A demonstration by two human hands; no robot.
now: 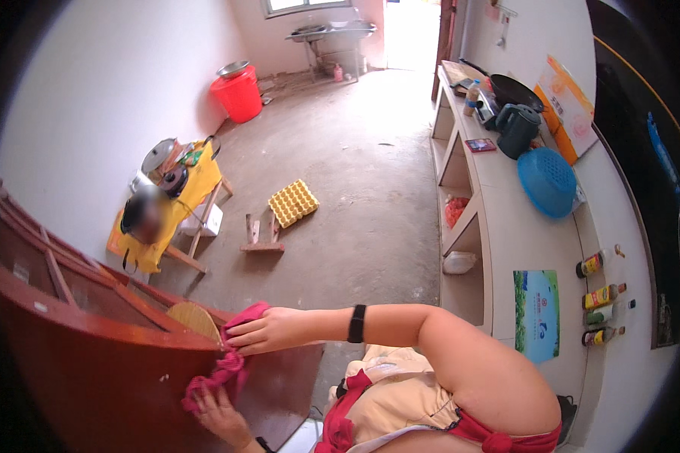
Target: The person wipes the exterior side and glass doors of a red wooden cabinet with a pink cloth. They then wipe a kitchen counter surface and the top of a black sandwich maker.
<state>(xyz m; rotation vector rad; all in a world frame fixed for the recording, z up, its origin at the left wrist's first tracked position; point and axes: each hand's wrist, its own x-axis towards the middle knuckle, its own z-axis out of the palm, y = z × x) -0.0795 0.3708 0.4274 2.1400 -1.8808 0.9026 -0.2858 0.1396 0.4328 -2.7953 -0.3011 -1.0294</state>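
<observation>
A magenta cloth stretches, partly bunched, between my two hands over the edge of a glossy red-brown wooden cabinet. My right hand holds its upper end near the cabinet's corner, fingers lying over the fabric. Lower down and closer to me, my left hand has the other end against the cabinet's surface. Black bands circle both wrists. Just beyond the cloth, a round wooden board pokes up behind the cabinet's rim.
Left of centre, an egg tray and a small wooden stool are on the floor. Pots crowd a yellow-covered table by the wall. A tiled counter along the right bears a blue basket, a kettle and several bottles.
</observation>
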